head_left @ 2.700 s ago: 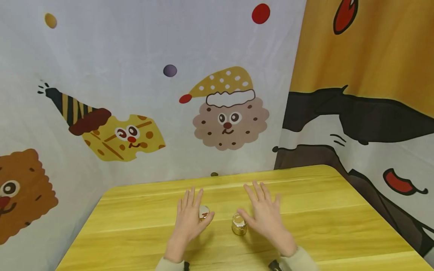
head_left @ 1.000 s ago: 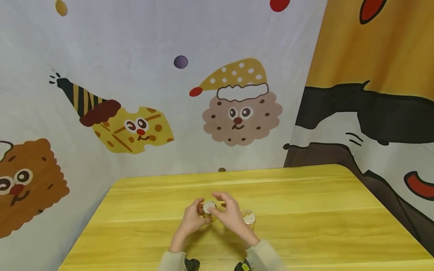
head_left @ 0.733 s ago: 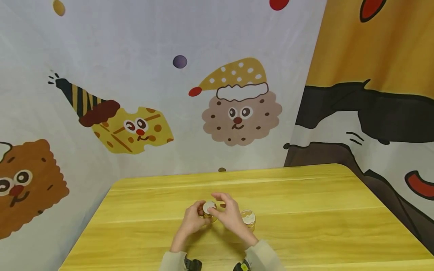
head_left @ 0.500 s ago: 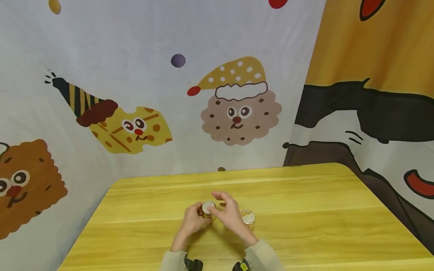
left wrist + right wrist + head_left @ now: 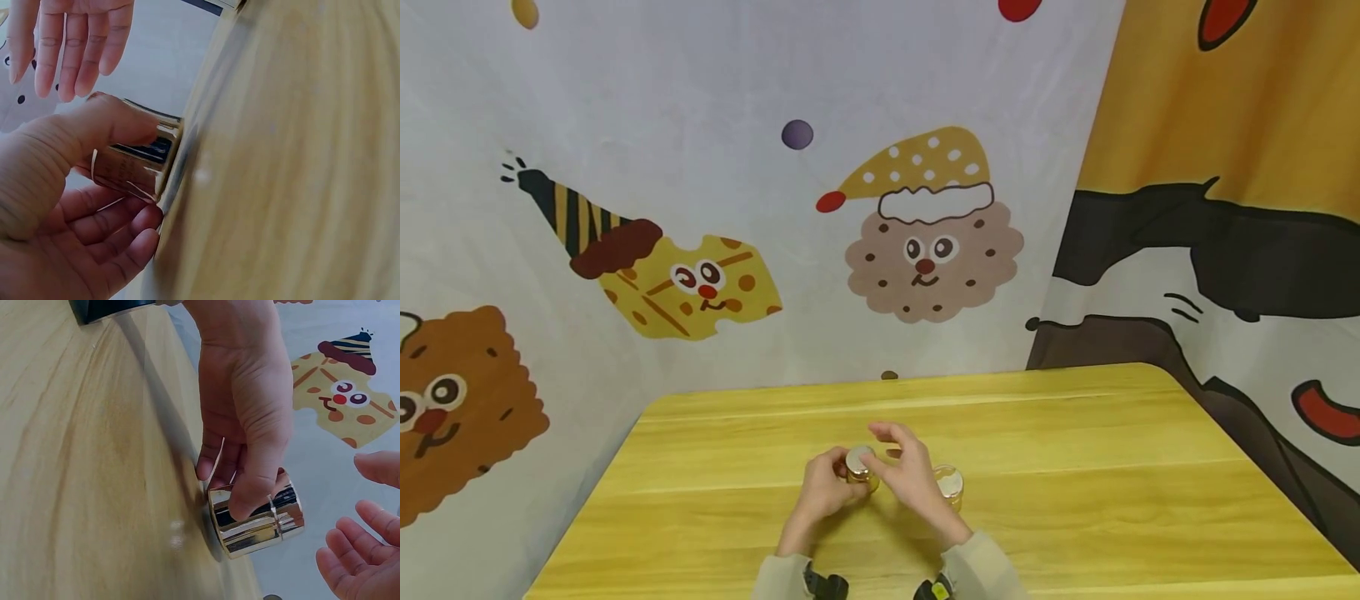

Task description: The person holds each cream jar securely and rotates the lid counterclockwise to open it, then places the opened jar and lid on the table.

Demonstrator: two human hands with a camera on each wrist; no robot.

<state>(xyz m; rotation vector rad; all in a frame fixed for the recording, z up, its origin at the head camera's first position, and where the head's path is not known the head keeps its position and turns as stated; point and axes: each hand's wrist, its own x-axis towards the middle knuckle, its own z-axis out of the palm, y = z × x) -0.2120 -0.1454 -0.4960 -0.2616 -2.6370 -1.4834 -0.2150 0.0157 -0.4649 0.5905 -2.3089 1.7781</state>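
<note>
The left hand [image 5: 824, 487] grips a gold cylinder [image 5: 859, 461] low over the surface [image 5: 1075, 500], well inside its far edge; the right hand [image 5: 910, 473], relaxed, sits between it and a second cylinder [image 5: 950, 482].

dim wrist views show the table [image 5: 300, 156] softly shadowed.

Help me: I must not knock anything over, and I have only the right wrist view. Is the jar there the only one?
Observer: No. The head view shows a second jar on the table, to the right of the right hand.
Operator: How does the held jar look from above?
Observer: Its top is round and pale in the head view.
Operator: What does the left hand do on the jar's side hidden from me?
Observer: The left wrist view shows its fingers bent, across the jar from the thumb.
</note>
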